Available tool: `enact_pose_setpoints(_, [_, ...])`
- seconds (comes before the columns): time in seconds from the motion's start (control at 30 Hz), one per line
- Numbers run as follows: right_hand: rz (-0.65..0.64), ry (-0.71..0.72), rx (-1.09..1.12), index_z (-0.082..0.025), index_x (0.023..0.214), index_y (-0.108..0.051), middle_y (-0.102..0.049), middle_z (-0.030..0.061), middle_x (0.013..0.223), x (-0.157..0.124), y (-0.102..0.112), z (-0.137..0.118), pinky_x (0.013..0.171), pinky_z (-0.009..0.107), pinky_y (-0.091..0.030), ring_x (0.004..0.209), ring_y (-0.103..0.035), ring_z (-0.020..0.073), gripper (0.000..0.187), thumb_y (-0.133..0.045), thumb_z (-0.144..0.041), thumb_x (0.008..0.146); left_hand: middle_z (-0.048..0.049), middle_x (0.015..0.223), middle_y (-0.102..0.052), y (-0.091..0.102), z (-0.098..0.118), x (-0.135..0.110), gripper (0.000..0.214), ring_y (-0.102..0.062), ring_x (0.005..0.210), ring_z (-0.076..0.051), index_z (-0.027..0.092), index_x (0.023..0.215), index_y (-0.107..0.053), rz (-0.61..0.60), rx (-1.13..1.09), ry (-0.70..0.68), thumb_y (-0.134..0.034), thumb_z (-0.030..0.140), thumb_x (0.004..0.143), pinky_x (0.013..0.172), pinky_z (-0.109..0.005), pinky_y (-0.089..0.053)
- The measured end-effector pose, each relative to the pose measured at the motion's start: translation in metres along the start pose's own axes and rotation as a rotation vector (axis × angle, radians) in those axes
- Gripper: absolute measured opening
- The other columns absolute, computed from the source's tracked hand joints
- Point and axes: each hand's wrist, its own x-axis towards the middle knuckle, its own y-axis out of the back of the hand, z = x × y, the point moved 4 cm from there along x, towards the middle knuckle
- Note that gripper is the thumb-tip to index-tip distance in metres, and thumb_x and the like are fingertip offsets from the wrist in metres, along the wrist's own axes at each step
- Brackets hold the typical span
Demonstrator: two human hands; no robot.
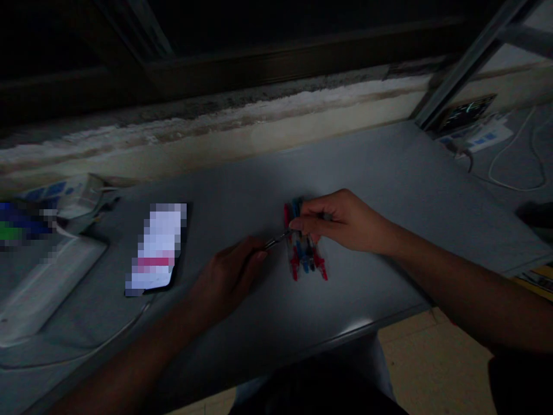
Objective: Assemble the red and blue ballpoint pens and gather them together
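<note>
A small bundle of red and blue pens (306, 259) lies on the grey table (380, 173) near its front edge. My right hand (341, 220) rests on the top of the bundle with fingers closed around it. My left hand (228, 276) is closed on a thin metal tool (277, 238) whose tip points at the pens, just below my right fingers. The light is dim and the tool's tip is hard to make out.
A lit phone (156, 248) lies left of my left hand. Farther left are a white flat case (43, 282) and a plastic packet (78, 196). A power strip with a white cable (501, 167) sits at the back right. The table edge runs just below the pens.
</note>
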Motion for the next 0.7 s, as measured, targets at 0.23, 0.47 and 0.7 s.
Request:
enact_pose_setpoints(0.23, [0.059,0.095,0.038,-0.020,0.110,-0.069,-0.067,-0.0026,0.079,0.002,0.004,-0.001,0.065,0.026,-0.045,0.068,-0.058,0.0129,0.034,-0.082,-0.048,0.098,0.0043,0.068,-0.066,0.000,-0.008,-0.004,0.042,-0.059,0.052,-0.013,0.022,0.104,-0.067,-0.022,-0.052,0.084,-0.042,0.053,0.117,0.053,-0.023,-0.048])
enact_pose_setpoints(0.47, [-0.068,0.054,-0.035,-0.020,0.077,-0.057,-0.055,-0.0044,0.065,0.002,-0.001,-0.008,0.063,0.027,-0.037,0.062,-0.050,0.0103,0.054,-0.062,-0.065,0.108,-0.0031,0.084,-0.080,0.001,-0.009,-0.006,0.045,-0.077,0.068,-0.018,0.021,0.114,-0.073,0.066,0.041,-0.046,-0.047,0.057,0.118,0.064,-0.024,-0.061])
enact_pose_setpoints(0.7, [-0.059,-0.009,-0.043,-0.021,0.063,-0.051,-0.051,-0.0042,0.052,0.003,-0.003,-0.005,0.063,0.029,-0.036,0.052,-0.047,0.0097,0.068,-0.053,-0.072,0.110,-0.0059,0.090,-0.084,0.000,0.008,-0.007,0.041,-0.081,0.071,-0.020,0.021,0.115,-0.074,0.158,0.194,-0.225,-0.048,0.052,0.121,0.065,-0.026,-0.062])
